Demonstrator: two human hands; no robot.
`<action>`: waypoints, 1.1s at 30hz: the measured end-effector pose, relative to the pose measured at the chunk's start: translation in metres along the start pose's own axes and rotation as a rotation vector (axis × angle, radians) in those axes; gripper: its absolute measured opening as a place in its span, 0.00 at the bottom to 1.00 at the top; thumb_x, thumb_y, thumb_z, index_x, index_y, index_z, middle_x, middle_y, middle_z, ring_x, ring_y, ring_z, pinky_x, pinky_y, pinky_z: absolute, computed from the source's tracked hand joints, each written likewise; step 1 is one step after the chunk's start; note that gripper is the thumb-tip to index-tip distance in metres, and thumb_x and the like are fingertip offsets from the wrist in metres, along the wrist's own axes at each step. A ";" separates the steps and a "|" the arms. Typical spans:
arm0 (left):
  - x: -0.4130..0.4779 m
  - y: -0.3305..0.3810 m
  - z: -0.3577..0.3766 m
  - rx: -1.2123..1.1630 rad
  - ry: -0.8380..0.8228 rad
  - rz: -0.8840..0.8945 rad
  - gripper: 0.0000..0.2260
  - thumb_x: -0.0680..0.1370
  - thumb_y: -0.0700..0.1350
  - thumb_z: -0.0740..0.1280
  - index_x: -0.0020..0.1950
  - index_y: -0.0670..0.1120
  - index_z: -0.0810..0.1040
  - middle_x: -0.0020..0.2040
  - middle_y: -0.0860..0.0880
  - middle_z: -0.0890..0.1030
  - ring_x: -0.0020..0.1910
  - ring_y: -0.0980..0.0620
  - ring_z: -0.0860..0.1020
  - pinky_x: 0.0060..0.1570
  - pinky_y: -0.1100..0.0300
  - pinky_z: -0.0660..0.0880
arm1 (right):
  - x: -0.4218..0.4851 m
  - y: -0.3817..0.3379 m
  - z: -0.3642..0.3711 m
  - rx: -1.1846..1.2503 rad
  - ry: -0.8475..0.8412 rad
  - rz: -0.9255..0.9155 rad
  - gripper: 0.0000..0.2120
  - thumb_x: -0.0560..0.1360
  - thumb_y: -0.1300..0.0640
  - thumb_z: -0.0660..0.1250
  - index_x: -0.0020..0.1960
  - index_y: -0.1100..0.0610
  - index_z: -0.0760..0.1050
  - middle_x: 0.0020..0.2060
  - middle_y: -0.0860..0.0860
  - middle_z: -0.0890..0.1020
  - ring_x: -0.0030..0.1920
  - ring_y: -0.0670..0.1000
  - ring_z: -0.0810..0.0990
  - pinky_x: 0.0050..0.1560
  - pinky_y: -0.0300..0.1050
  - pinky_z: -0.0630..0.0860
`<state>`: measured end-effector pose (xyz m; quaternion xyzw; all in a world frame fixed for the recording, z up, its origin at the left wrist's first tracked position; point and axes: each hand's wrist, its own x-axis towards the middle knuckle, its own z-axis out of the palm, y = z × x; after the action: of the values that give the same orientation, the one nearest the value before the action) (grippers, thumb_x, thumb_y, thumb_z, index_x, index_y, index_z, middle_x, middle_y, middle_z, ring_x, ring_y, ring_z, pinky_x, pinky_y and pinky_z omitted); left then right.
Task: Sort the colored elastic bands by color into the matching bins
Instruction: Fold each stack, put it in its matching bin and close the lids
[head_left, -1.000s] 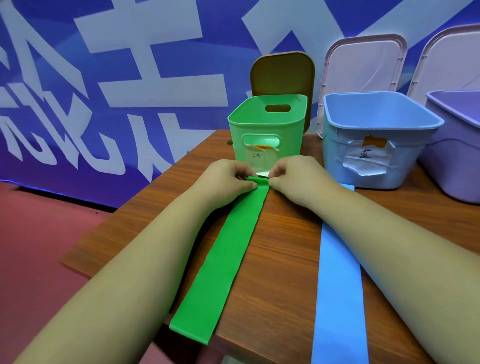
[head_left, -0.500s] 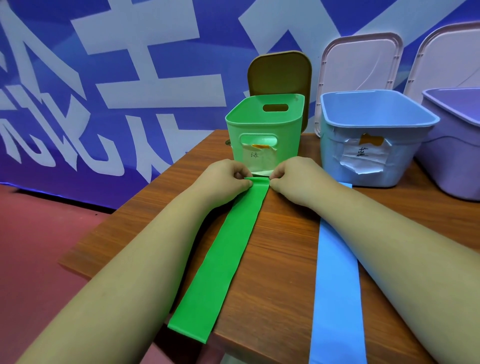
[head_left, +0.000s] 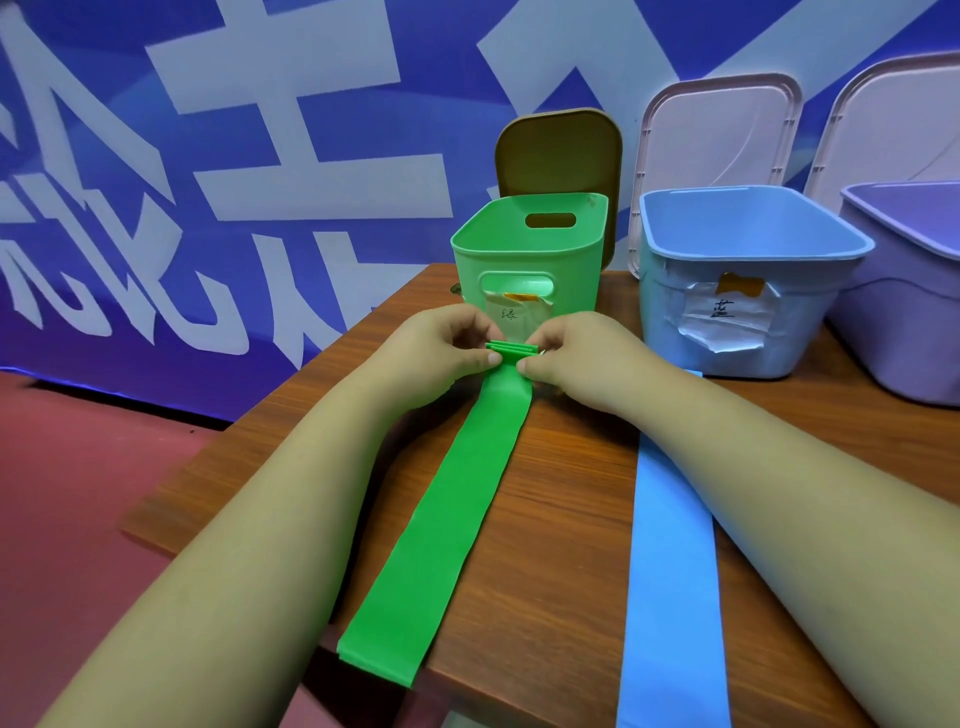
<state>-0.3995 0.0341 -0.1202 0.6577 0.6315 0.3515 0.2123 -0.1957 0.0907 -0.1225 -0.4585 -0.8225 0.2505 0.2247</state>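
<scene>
A long green elastic band (head_left: 447, 525) lies lengthwise on the wooden table (head_left: 561, 571), its near end hanging over the front edge. Its far end is folded into a small stack of layers. My left hand (head_left: 441, 348) pinches that folded end from the left, and my right hand (head_left: 576, 358) pinches it from the right. Just behind my hands stands the green bin (head_left: 530, 254), with a paper label on its front. A blue elastic band (head_left: 670, 582) lies flat to the right, partly under my right forearm. The blue bin (head_left: 748, 275) sits at the back right.
A purple bin (head_left: 909, 291) stands at the far right edge. A brown lid (head_left: 558, 150) and two pale lids (head_left: 717, 130) lean on the blue banner wall behind the bins. The table's left edge drops to a red floor (head_left: 67, 519).
The far end of the green band has been folded over more, showing stacked layers between my fingers. The band has drawn slightly away from the front edge.
</scene>
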 end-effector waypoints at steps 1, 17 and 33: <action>0.000 0.000 0.000 -0.003 -0.003 -0.003 0.06 0.79 0.45 0.76 0.52 0.56 0.84 0.49 0.52 0.86 0.52 0.49 0.85 0.56 0.44 0.83 | 0.000 -0.001 0.000 0.012 0.001 -0.004 0.05 0.76 0.48 0.74 0.48 0.49 0.85 0.40 0.48 0.86 0.44 0.50 0.84 0.42 0.45 0.77; -0.009 0.007 -0.003 -0.097 -0.029 -0.118 0.02 0.80 0.42 0.74 0.51 0.45 0.86 0.40 0.45 0.88 0.39 0.51 0.86 0.45 0.57 0.85 | -0.001 -0.002 0.002 0.086 0.053 -0.020 0.04 0.77 0.48 0.72 0.47 0.49 0.80 0.40 0.48 0.83 0.41 0.48 0.80 0.39 0.45 0.71; -0.012 0.008 -0.011 -0.157 -0.323 -0.145 0.15 0.76 0.44 0.78 0.62 0.50 0.84 0.51 0.52 0.88 0.46 0.55 0.84 0.45 0.57 0.79 | -0.001 -0.002 -0.001 0.107 0.126 -0.069 0.04 0.79 0.50 0.72 0.51 0.48 0.79 0.40 0.46 0.80 0.40 0.47 0.77 0.38 0.43 0.69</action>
<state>-0.4010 0.0200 -0.1094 0.6398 0.6057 0.2733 0.3862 -0.1958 0.0896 -0.1204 -0.4320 -0.8076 0.2568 0.3085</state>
